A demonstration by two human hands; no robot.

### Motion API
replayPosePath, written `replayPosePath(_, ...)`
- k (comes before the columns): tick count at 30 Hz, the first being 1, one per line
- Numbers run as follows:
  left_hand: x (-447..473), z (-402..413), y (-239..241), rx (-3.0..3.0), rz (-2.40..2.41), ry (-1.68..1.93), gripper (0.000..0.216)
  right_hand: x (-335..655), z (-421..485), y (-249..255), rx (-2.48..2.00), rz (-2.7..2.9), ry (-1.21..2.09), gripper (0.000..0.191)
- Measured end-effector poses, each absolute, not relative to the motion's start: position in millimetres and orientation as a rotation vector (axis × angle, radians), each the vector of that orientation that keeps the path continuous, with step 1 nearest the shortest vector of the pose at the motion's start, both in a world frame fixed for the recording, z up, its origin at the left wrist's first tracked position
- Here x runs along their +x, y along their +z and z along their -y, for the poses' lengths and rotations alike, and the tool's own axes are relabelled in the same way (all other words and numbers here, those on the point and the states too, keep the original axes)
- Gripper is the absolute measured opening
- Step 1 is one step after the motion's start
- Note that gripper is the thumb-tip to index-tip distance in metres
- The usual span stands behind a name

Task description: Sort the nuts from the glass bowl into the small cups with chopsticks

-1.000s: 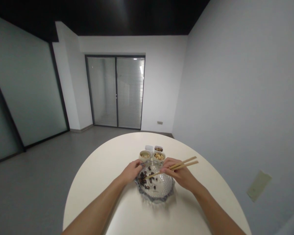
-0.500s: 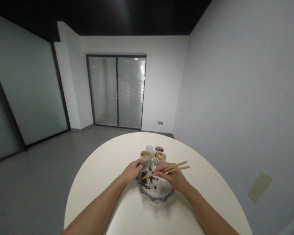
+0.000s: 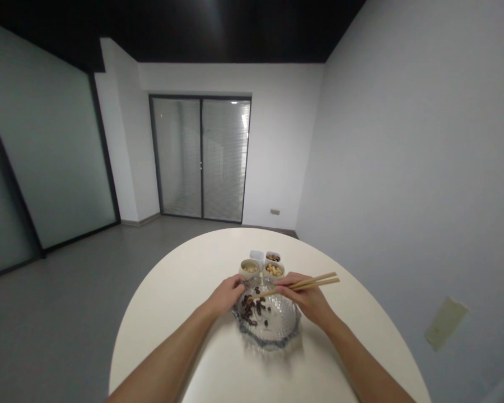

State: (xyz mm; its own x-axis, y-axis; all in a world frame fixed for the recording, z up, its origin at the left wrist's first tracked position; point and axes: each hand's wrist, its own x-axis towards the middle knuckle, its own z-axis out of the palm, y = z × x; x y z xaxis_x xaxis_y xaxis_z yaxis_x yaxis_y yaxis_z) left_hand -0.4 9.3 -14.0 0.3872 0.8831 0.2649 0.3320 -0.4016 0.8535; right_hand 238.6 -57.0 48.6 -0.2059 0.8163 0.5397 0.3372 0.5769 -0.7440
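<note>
A clear glass bowl point(image 3: 279, 316) with a scalloped rim stands on the round table, holding several dark, shiny, bean-like pieces point(image 3: 258, 307), mostly in its left half. My left hand point(image 3: 227, 294) grips the bowl's rim at the far left, with the fingertips partly hidden. In my right hand point(image 3: 303, 295), over the bowl's right side, is a pair of wooden chopsticks point(image 3: 325, 277). Their tips reach left over the dark pieces, close to a small brownish piece; I cannot tell whether anything is pinched between them.
Just behind the bowl are a beige cup with pale pieces point(image 3: 249, 267), a cup of tan nut-like pieces point(image 3: 274, 270), a white dish with darker pieces point(image 3: 273, 256) and another white dish point(image 3: 256, 254). The cream table point(image 3: 172, 291) curves away, with a wall point(image 3: 403, 168) to the right.
My right hand and the chopsticks have shifted right and slightly up, so the tips sit higher above the dark pieces. My left hand stays on the rim.
</note>
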Motion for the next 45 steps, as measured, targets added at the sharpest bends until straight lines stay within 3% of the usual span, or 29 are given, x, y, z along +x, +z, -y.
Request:
replayPosePath(22, -1.2, -5.7, -8.8, 1.911, -1.050, 0.949, 0.026, 297.4, -4.0, 81.1, -1.058, 1.394, 0.379, 0.042)
replayPosePath(27, -1.2, -5.3, -8.2, 1.900, -1.061, 0.954, 0.024, 294.2, -22.6, 72.3, -1.124, 1.398, 0.277, 0.048)
replayPosePath(34, 0.5, -4.4, -6.0, 1.886, -1.073, 0.943, 0.022, 285.2, -22.5, 48.7, -1.112, 1.604, 0.144, 0.042)
replayPosePath(45, 0.8, -6.2, -9.6, 1.906, -1.093, 0.950, 0.022, 290.5, 8.8, 58.8, -1.070, 1.363, 0.423, 0.039)
